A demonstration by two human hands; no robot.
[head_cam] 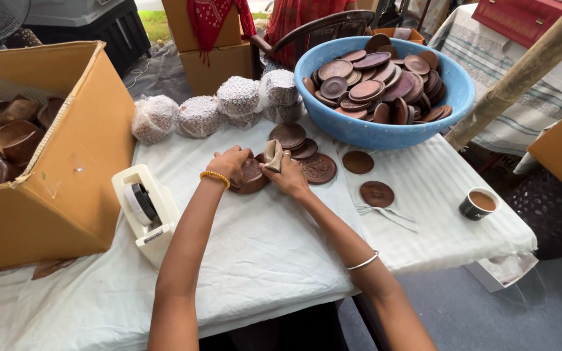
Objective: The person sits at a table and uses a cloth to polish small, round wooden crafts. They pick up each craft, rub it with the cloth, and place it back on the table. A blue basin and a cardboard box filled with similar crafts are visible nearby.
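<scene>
A table [261, 260] covered in white, faintly ribbed cloth fills the middle of the frame. At the left edge a large open cardboard box [60, 195] lies tipped on its side, dark glossy wooden bowls showing inside it. At upper right sits a wide blue plastic basin [372, 133], round and smooth, heaped with flat brown wooden discs. Along the upper centre stands a row of bubble-wrapped bundles [219, 110], lumpy and translucent white. A cream tape dispenser [146, 211] rests at centre left. In the centre of the frame lies a round dark-brown wooden plate [252, 175], matte with a shallow rim; the left hand [229, 162] is curled over its edge, gripping it, while the right hand [287, 175] is closed around a folded beige cloth [272, 155] pressed against the plate. Just to the right are a small stack of similar plates [289, 136] and a carved disc [319, 168] with patterned relief. Further right lie two plain discs [377, 194] and a small paper cup [478, 204] of brown drink.
</scene>
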